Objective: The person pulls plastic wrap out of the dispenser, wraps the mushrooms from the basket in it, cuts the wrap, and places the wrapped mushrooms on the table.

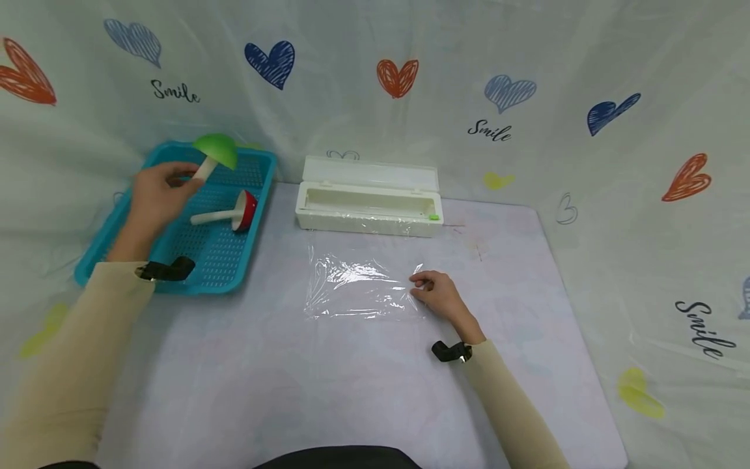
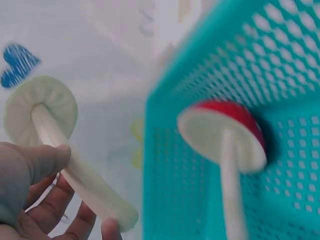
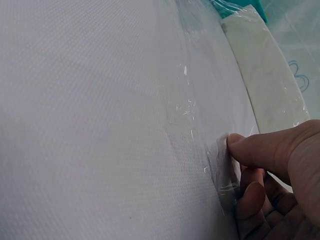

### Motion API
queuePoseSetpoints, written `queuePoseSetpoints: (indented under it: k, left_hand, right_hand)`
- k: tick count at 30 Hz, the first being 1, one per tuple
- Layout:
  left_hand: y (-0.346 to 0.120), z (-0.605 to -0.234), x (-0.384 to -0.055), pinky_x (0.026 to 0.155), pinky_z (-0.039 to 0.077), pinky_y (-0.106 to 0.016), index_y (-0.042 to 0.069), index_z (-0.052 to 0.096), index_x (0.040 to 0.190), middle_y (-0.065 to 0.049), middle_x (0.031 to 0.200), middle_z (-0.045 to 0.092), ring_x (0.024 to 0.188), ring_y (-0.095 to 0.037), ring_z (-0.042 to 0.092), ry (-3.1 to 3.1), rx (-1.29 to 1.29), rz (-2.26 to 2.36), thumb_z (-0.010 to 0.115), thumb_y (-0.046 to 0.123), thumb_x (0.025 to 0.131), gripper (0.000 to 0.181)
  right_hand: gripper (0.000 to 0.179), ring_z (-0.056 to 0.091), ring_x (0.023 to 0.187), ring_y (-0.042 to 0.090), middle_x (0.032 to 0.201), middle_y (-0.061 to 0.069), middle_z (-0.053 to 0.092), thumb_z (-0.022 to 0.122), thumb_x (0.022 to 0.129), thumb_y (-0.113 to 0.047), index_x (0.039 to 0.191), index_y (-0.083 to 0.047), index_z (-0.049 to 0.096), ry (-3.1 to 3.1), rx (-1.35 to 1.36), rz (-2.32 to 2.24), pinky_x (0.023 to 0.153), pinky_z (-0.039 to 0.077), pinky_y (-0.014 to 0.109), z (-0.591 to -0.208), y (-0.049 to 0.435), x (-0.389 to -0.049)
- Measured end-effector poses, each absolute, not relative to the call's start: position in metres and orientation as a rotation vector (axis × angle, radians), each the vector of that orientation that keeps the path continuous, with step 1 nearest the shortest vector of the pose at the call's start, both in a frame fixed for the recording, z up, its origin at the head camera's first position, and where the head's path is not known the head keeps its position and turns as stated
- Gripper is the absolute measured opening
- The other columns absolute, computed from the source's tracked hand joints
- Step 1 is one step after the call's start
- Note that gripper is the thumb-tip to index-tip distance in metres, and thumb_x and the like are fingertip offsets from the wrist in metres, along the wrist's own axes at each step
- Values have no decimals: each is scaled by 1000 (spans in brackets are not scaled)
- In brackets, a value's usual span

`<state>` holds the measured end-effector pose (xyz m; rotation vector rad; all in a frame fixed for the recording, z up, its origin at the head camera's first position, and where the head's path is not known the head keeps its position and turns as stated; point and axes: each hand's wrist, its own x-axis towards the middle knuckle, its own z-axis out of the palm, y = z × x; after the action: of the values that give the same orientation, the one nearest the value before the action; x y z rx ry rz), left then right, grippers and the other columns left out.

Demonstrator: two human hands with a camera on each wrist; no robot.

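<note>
My left hand [image 1: 158, 198] grips the pale stem of a toy mushroom with a green cap [image 1: 218, 150], above the back part of a blue plastic basket [image 1: 219, 285]. In the left wrist view, thumb and fingers wrap this mushroom's stem [image 2: 90, 185], and the cap's pale underside shows. A second toy mushroom, with a red cap [image 1: 247, 210], lies on its side in the basket. On the table, a sheet of clear cling film [image 1: 357, 290] lies spread and wrinkled. At its right edge, my right hand [image 1: 442, 298] pinches the film between thumb and fingers.
Behind the film stands a long white cling film dispenser box [image 1: 369, 225] with its lid raised and a green slider at its right end. A white sheet printed with hearts hangs behind the table [image 1: 328, 384]. The basket occupies the table's left side.
</note>
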<state>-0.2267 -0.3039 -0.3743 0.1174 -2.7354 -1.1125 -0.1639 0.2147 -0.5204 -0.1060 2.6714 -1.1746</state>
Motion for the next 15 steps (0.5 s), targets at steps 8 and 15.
queuePoseSetpoints:
  k: [8,15]
  left_hand:
    - [-261,-360,-207,90,43,-39,5,62,141,-23,139,62,123,-37,56,-2619,27,-1172,56,34,106,45]
    - [-215,-365,-196,65,42,-19,3,68,133,-23,122,70,105,-25,60,-2497,-116,-1265,61,22,104,35]
  right_hand:
    - [25,57,82,18,105,11,70,75,92,-9,117,-4,73,2664,-118,-1187,70,46,28,-522,213,-164]
    - [26,60,84,19,105,11,70,75,92,-9,118,-5,74,2669,-132,-1193,73,47,28,-521,216,-163]
